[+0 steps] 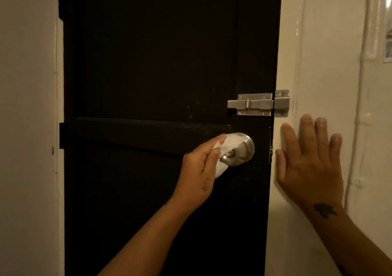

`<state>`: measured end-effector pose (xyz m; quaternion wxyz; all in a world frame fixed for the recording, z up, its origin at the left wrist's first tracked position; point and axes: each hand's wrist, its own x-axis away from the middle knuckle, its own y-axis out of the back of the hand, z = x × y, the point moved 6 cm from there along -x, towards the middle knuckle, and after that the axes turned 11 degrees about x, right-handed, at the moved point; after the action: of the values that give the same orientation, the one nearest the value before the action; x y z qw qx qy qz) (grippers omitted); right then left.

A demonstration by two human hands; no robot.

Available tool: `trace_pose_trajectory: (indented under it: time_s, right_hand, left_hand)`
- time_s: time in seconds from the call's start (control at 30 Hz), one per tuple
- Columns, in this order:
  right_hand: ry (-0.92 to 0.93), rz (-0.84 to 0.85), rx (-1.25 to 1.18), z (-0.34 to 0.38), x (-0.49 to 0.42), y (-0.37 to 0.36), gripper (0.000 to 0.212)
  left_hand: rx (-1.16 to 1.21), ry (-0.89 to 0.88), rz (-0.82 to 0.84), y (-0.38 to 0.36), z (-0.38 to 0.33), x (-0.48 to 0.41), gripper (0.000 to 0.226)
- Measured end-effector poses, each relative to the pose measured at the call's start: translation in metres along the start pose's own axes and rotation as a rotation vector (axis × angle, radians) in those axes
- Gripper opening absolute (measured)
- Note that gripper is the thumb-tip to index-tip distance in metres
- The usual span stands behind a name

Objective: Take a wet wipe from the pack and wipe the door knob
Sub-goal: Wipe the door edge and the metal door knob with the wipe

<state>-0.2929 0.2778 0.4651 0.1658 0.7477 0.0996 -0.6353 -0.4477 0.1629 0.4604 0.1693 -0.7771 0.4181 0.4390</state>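
The left hand (199,169) pinched the wet wipe (230,143) in its fingers (218,141), draped over the upper left of the door knob (239,150); bare metal lay just right of them. The right hand (307,161) rested spread flat on the wall (331,63), empty.

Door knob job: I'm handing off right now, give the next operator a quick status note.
Left hand: closed on the wet wipe, pressing it against the upper left side of the door knob.
Right hand: open, flat on the wall beside the black door, holding nothing.
Wipe pack: not in view.
Slide bolt above the knob: untouched.
Done: wipe taken, wiping under way.
Left: the knob's face and right side are uncovered; work the wipe round them.
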Motion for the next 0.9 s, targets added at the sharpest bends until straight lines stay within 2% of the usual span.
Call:
trace_pose_trajectory:
  time_s: [0.1, 0.23, 0.4, 0.5, 0.67, 0.9]
  right_hand:
    - [0.002, 0.001, -0.007, 0.000, 0.000, 0.000, 0.055]
    - [0.005, 0.006, -0.022, 0.000, 0.000, 0.001, 0.056]
    - [0.005, 0.013, -0.028, 0.000, 0.000, 0.002, 0.056]
    - [0.006, 0.001, -0.034, 0.000, 0.000, 0.001, 0.056]
    - [0.000, -0.005, -0.030, 0.000, 0.000, 0.001, 0.055]
    - [0.003, 0.016, -0.035, 0.000, 0.000, 0.000, 0.056]
  left_hand:
    - [0.084, 0.052, -0.074, 0.006, 0.003, 0.012, 0.030]
    - [0.431, 0.277, -0.262, 0.012, 0.013, 0.016, 0.029]
    - [0.609, 0.461, -0.266, -0.025, 0.021, 0.022, 0.030]
    - [0.565, 0.432, -0.305, -0.032, 0.027, 0.034, 0.029]
    - [0.343, 0.244, -0.384, -0.020, 0.018, 0.031, 0.028]
    - [0.291, 0.194, -0.383, -0.032, 0.009, 0.037, 0.037]
